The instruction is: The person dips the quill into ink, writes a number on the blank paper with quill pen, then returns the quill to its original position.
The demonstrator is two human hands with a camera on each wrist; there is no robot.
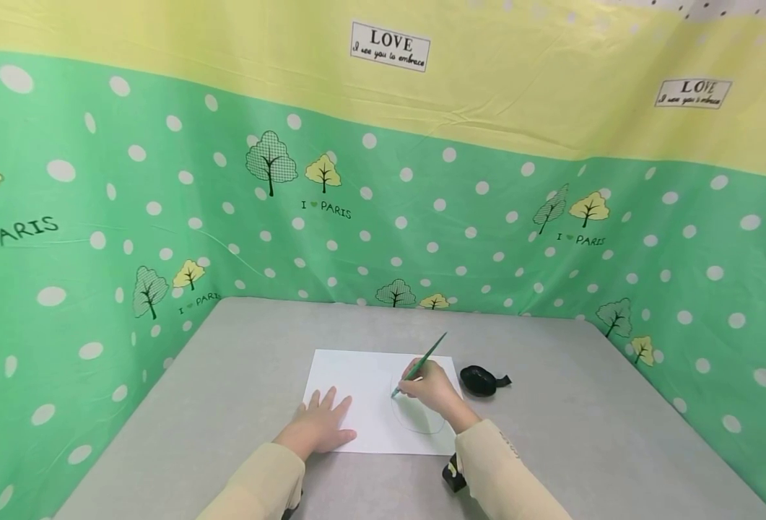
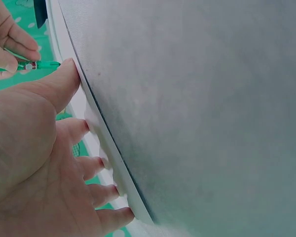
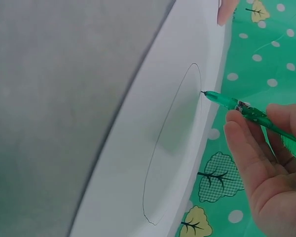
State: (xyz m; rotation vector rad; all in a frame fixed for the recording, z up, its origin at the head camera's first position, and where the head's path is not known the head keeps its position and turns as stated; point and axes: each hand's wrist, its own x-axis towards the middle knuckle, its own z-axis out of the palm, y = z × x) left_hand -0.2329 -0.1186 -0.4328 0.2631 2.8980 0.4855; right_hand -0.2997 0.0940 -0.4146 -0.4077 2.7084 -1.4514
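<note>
A white sheet of paper [image 1: 363,390] lies on the grey table [image 1: 227,375]. My left hand [image 1: 323,427] rests flat on the sheet's near left corner, fingers spread; the left wrist view shows those fingers [image 2: 84,168] pressed along the paper edge [image 2: 108,153]. My right hand [image 1: 429,390] pinches a green pen [image 1: 421,363], its tip touching the paper. In the right wrist view the pen [image 3: 237,104] meets a thin drawn oval line [image 3: 172,143] on the sheet [image 3: 138,187].
A small black object [image 1: 480,380] lies on the table just right of the paper. Another black item [image 1: 453,473] sits under my right sleeve. A green dotted fabric wall [image 1: 421,217] with trees surrounds the table on three sides.
</note>
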